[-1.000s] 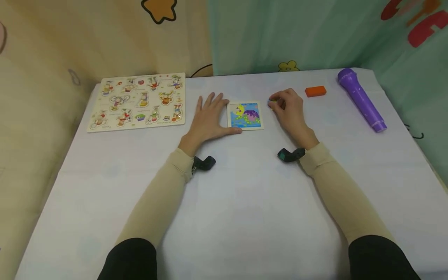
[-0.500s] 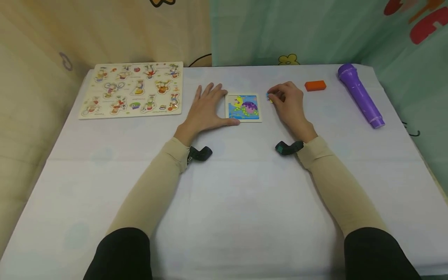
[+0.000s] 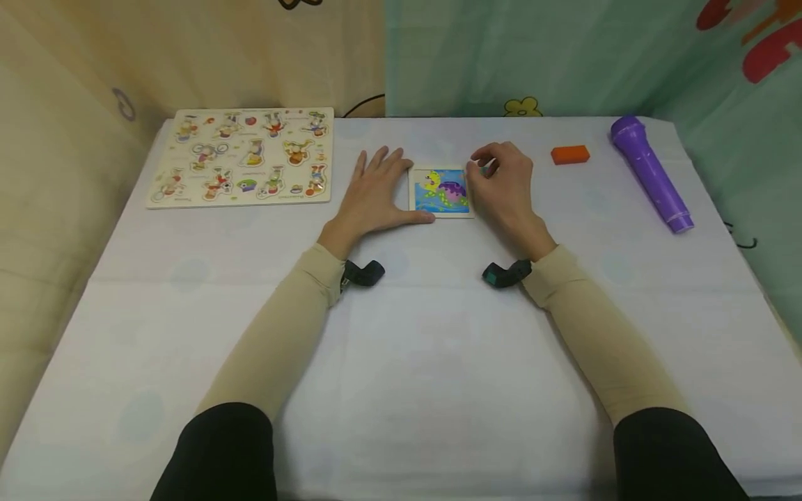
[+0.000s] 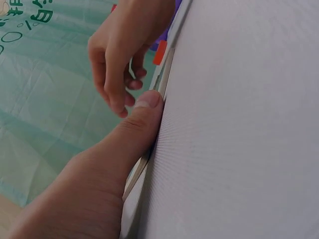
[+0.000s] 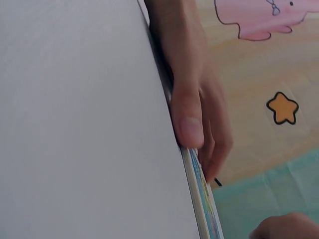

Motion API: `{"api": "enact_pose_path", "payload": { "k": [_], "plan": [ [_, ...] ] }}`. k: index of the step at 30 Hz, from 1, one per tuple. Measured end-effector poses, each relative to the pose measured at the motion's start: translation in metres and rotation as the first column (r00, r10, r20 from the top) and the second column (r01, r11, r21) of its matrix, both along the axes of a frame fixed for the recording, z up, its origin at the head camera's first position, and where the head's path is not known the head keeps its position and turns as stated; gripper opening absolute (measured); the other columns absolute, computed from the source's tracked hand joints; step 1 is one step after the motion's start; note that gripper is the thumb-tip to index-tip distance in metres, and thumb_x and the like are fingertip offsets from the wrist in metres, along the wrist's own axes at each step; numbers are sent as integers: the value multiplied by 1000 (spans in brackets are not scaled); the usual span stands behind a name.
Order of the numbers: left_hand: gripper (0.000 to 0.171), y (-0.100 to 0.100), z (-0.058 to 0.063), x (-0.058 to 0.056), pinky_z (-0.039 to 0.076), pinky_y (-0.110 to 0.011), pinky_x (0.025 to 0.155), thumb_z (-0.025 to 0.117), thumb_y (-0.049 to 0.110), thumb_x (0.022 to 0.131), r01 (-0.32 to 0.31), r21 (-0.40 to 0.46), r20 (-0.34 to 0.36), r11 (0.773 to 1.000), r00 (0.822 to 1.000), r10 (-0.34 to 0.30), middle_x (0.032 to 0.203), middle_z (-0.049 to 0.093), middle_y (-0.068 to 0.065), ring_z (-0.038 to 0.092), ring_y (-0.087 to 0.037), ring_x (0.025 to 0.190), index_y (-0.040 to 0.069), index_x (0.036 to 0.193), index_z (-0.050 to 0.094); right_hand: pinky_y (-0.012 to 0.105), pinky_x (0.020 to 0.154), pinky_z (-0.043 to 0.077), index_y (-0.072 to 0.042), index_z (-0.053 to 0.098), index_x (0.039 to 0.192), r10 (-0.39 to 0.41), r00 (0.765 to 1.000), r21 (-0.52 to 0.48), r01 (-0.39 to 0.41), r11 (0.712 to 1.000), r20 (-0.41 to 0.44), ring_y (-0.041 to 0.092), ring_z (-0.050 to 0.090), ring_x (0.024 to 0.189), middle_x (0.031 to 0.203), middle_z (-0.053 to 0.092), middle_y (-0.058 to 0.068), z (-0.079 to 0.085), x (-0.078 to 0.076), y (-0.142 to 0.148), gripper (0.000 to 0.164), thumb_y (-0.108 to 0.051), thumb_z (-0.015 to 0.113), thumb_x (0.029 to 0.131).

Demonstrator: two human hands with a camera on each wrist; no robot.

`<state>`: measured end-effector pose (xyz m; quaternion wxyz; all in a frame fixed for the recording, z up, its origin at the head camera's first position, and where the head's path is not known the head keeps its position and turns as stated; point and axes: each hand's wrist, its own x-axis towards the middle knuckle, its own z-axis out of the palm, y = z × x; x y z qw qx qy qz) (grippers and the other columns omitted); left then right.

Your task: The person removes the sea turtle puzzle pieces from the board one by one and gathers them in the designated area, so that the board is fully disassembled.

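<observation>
Left hand (image 3: 371, 196) spread against turtle picture (image 3: 443, 193), right hand (image 3: 506, 184) pinching teal piece (image 3: 484, 170), animal board (image 3: 233, 163) left, orange block (image 3: 570, 154), purple tube (image 3: 651, 174) rightward

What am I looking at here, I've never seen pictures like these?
No machine: these are a person's bare hands. The wide picture comes from a camera on the head; the two close ones, from the wrists. On the white tabletop lie a large board of printed figures, a small picture board, an orange block and a purple microphone-shaped thing. The left hand is spread beside the small picture board, thumb along its near edge. The right hand curls at that board's right edge; whether it holds anything is hard to tell.
</observation>
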<state>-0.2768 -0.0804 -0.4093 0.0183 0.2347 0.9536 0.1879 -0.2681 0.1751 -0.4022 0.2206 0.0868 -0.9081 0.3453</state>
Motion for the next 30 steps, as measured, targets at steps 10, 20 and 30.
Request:
{"api": "enact_pose_path", "payload": {
  "k": [10,20,30],
  "plan": [
    [114,4,-3,-1,-10,-48,133,72,87,73,6,11,-33,1000,999,-6,175,26,-6,9,-26,165,19,159,42,45,88,48,3,71,105,47,990,55,-55,997,134,34,57,94,103,62,21,0,-9,-51,38,-32,71,90],
    [113,1,-1,1,-10,-51,132,72,86,74,0,-6,-23,1000,1000,-1,175,25,-5,8,-27,165,19,160,41,46,85,47,3,67,103,37,993,91,-48,995,115,35,54,92,103,59,21,-4,-9,-55,36,-30,71,90],
    [112,0,-1,3,-10,-51,132,71,86,75,-7,-14,-26,1000,1000,6,175,25,-5,8,-27,165,19,160,41,41,79,47,3,72,98,71,997,47,-73,996,40,32,57,85,96,63,19,-8,-9,-53,30,-27,73,92]
  ]
}}
